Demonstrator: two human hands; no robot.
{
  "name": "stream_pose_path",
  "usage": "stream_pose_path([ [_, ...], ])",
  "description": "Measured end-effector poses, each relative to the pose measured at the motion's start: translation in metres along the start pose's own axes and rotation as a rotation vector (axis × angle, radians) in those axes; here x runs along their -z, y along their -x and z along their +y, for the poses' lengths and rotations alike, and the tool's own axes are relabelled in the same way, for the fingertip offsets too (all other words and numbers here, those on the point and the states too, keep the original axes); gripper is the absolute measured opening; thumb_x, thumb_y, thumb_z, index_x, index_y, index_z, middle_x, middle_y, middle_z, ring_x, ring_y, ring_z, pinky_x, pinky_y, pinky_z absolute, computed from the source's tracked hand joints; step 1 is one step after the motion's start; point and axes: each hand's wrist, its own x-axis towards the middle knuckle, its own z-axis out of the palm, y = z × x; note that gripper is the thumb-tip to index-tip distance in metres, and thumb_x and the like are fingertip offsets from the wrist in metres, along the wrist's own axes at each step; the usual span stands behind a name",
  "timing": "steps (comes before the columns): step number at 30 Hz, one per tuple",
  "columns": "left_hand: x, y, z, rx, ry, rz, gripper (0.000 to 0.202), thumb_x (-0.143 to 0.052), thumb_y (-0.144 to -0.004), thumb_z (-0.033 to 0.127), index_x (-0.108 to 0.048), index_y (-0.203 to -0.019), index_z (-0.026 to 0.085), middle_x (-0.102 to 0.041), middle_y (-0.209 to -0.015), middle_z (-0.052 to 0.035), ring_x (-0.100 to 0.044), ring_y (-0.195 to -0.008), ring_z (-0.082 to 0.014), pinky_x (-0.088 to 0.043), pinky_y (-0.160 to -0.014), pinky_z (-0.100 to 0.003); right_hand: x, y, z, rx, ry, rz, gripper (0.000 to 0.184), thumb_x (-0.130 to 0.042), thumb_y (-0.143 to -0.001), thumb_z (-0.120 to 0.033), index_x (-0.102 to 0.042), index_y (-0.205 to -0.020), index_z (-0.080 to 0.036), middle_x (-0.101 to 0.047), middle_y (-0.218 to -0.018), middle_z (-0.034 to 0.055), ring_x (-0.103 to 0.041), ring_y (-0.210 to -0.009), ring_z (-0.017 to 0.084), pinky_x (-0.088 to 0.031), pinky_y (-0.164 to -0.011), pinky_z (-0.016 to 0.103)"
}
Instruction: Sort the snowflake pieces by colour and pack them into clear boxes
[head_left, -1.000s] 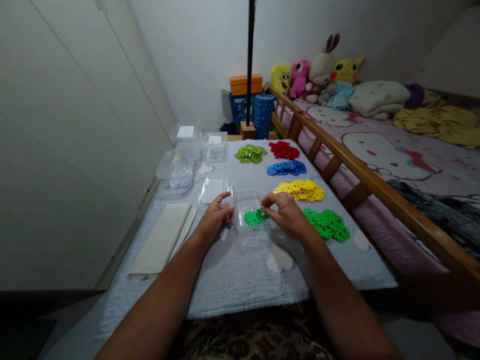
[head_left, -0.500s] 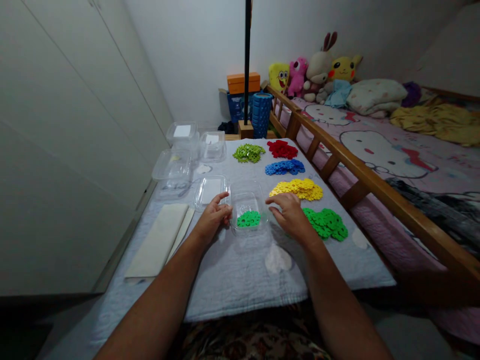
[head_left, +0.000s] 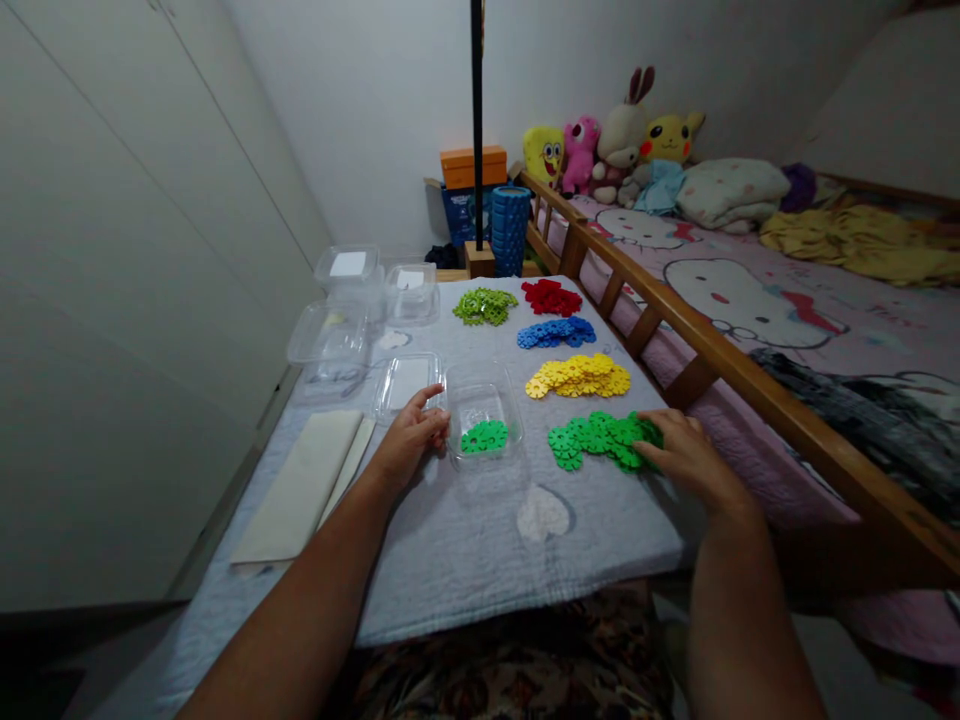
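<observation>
Left hand (head_left: 420, 430) half-open against one clear plastic box (head_left: 481, 402); right hand (head_left: 681, 448) on green plastic-disc pile (head_left: 596, 434), one of five; grip unclear.

We are looking into a bedroom in a home: we are seeing a wooden-railed bed (head_left: 699, 336) with a pink cartoon sheet (head_left: 862, 275) at two o'clock, plush toys (head_left: 621, 137) sitting in a row at one o'clock, and tall pale cupboard doors (head_left: 150, 310) at nine o'clock.
</observation>
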Motion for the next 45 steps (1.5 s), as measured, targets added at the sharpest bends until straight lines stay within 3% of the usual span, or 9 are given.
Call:
stream_pose_path([
  [7,0.000,0.000,0.001,0.000,0.009,0.009,0.070,-0.077,-0.071,0.031,-0.048,-0.132,0.016,-0.054,-0.058,0.0087,-0.044,-0.046,-0.0078,-0.036,-0.046,-0.019,-0.002,-0.002,-0.004,0.020,-0.053,0.031,0.035,-0.057,-0.082,-0.030,-0.072,-0.112,-0.021,-0.067,-0.115,0.0131,-0.058,-0.110,0.032,-0.043,-0.097,0.044],
  [17,0.000,0.000,0.001,-0.009,-0.008,-0.002,0.066,-0.076,-0.073,0.032,-0.048,-0.131,0.016,-0.053,-0.057,0.0090,-0.044,-0.046,-0.0082,-0.038,-0.046,-0.020,0.001,-0.004,-0.003,0.017,-0.042,0.021,0.037,-0.059,-0.083,-0.033,-0.069,-0.117,-0.021,-0.067,-0.121,0.0120,-0.057,-0.117,0.031,-0.042,-0.100,0.042],
  [28,-0.001,0.001,0.003,-0.006,-0.002,0.007,0.066,-0.077,-0.072,0.032,-0.050,-0.130,0.017,-0.053,-0.059,0.0082,-0.045,-0.046,-0.0081,-0.037,-0.047,-0.020,0.005,-0.007,-0.009,0.047,-0.121,0.028,0.027,-0.061,-0.081,-0.032,-0.069,-0.104,-0.022,-0.071,-0.107,0.0093,-0.061,-0.102,0.027,-0.045,-0.094,0.041],
  [45,-0.001,0.001,0.002,0.006,0.002,0.013,0.073,-0.078,-0.070,0.033,-0.048,-0.134,0.016,-0.054,-0.059,0.0089,-0.045,-0.046,-0.0080,-0.038,-0.046,-0.019,0.011,-0.002,-0.010,0.034,-0.111,0.004,0.029,-0.062,-0.078,-0.029,-0.067,-0.105,-0.022,-0.070,-0.111,0.0091,-0.058,-0.104,0.028,-0.043,-0.094,0.041],
])
